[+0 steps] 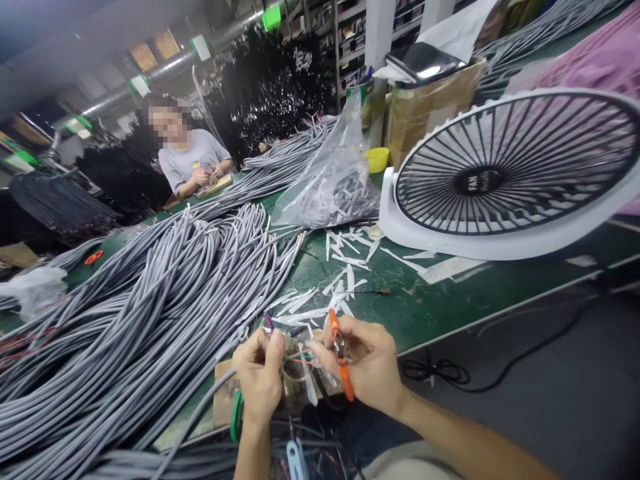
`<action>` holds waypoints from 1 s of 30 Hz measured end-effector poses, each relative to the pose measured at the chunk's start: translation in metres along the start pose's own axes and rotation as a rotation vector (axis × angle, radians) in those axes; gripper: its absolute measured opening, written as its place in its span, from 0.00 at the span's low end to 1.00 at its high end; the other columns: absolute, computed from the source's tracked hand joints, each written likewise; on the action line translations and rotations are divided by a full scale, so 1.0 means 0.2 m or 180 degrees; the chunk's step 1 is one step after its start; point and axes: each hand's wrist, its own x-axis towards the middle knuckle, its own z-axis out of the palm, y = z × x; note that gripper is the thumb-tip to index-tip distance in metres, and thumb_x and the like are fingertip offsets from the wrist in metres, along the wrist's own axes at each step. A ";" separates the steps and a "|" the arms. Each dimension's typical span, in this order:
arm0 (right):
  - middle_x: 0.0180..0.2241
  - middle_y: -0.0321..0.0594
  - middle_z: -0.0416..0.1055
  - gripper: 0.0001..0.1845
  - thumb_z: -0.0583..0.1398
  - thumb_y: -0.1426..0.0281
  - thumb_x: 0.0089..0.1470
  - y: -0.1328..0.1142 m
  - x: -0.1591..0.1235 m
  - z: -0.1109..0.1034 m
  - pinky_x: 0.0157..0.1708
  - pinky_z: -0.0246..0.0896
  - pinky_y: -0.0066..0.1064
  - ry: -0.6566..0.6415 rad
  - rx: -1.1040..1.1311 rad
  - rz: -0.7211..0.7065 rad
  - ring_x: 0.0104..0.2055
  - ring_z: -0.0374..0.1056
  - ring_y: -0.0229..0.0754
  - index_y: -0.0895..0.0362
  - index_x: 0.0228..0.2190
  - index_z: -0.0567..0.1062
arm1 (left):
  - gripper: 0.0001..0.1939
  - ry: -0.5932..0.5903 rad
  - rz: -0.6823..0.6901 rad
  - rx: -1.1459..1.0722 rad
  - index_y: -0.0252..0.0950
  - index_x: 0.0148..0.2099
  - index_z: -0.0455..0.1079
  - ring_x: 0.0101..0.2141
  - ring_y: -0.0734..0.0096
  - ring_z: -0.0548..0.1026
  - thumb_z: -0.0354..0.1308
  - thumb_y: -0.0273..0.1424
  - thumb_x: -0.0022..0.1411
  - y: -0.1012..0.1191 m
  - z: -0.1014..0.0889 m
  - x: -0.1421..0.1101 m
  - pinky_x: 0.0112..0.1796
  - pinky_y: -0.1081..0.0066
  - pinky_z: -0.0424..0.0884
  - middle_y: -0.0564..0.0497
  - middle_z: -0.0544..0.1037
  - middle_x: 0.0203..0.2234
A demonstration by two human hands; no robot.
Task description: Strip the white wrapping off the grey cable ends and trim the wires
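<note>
My left hand (260,377) is closed in a pinch on the stripped end of a grey cable (200,407), where thin coloured wires (295,359) fan out. My right hand (367,363) is closed around small orange-handled snips (341,352), whose tip meets those wires between the two hands. Both hands hover over a small brown board (223,393) at the near edge of the green bench (425,307). Left of them lies a large pile of long grey cables (150,307).
White strips of cut sheath (340,280) litter the bench, and a clear bag (330,187) holds more. A white fan (510,173) lies tilted at right. Behind it stand a cardboard box (430,107) and a yellow cup (377,159). A person in a grey shirt (193,160) works across the bench.
</note>
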 end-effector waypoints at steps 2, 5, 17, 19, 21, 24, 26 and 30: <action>0.16 0.31 0.61 0.15 0.65 0.72 0.43 -0.01 0.00 0.00 0.19 0.59 0.23 0.0005 0.0080 0.0048 0.18 0.58 0.32 0.57 0.16 0.63 | 0.25 0.0030 -0.0137 -0.0052 0.36 0.17 0.55 0.14 0.81 0.54 0.57 0.44 0.57 0.01 0.00 0.00 0.16 0.78 0.54 0.59 0.57 0.11; 0.16 0.32 0.62 0.15 0.65 0.71 0.43 -0.01 0.01 0.00 0.19 0.59 0.24 0.0088 0.0127 0.0138 0.18 0.59 0.33 0.57 0.16 0.64 | 0.27 0.0063 -0.0397 -0.0193 0.35 0.17 0.57 0.14 0.81 0.54 0.57 0.50 0.54 0.02 0.01 0.00 0.14 0.80 0.53 0.59 0.57 0.12; 0.16 0.33 0.65 0.13 0.62 0.72 0.44 0.00 0.01 -0.01 0.20 0.61 0.26 0.0111 0.0099 0.0310 0.18 0.62 0.35 0.56 0.16 0.64 | 0.17 -0.0534 0.0236 -0.0440 0.33 0.20 0.71 0.20 0.73 0.67 0.64 0.41 0.50 0.02 -0.05 -0.01 0.22 0.75 0.65 0.52 0.70 0.15; 0.17 0.34 0.68 0.10 0.62 0.74 0.44 0.01 -0.01 -0.01 0.20 0.61 0.26 0.0104 -0.0043 -0.0047 0.18 0.63 0.35 0.56 0.18 0.67 | 0.18 -0.0440 0.0066 -0.0342 0.33 0.19 0.70 0.18 0.76 0.64 0.63 0.41 0.51 0.03 -0.03 0.00 0.20 0.77 0.62 0.53 0.67 0.14; 0.19 0.34 0.71 0.08 0.62 0.79 0.43 0.03 -0.04 0.01 0.22 0.62 0.27 0.0025 -0.0199 -0.0734 0.18 0.65 0.36 0.55 0.20 0.70 | 0.19 -0.0251 -0.0175 -0.0244 0.32 0.20 0.69 0.16 0.79 0.61 0.61 0.42 0.53 0.05 -0.01 0.01 0.18 0.78 0.58 0.55 0.65 0.13; 0.19 0.34 0.73 0.12 0.60 0.82 0.43 0.05 -0.08 0.04 0.22 0.62 0.27 -0.0229 -0.0211 -0.1596 0.19 0.67 0.36 0.53 0.23 0.72 | 0.23 0.0126 -0.0452 -0.0109 0.33 0.16 0.64 0.15 0.81 0.56 0.62 0.44 0.52 0.06 0.01 0.04 0.17 0.79 0.54 0.58 0.59 0.11; 0.19 0.34 0.73 0.11 0.60 0.82 0.44 0.04 -0.08 0.04 0.21 0.62 0.27 -0.0231 -0.0229 -0.1549 0.18 0.67 0.36 0.53 0.22 0.72 | 0.26 0.0069 -0.0612 -0.0099 0.34 0.15 0.60 0.15 0.82 0.54 0.62 0.47 0.50 0.07 0.01 0.06 0.17 0.79 0.53 0.59 0.57 0.11; 0.18 0.34 0.70 0.09 0.63 0.73 0.45 0.00 -0.01 -0.02 0.19 0.61 0.25 0.0314 -0.0262 -0.0129 0.18 0.64 0.35 0.55 0.19 0.68 | 0.26 -0.0736 -0.0647 -0.0153 0.33 0.18 0.66 0.16 0.79 0.57 0.59 0.51 0.51 0.07 -0.03 0.09 0.17 0.78 0.56 0.56 0.61 0.13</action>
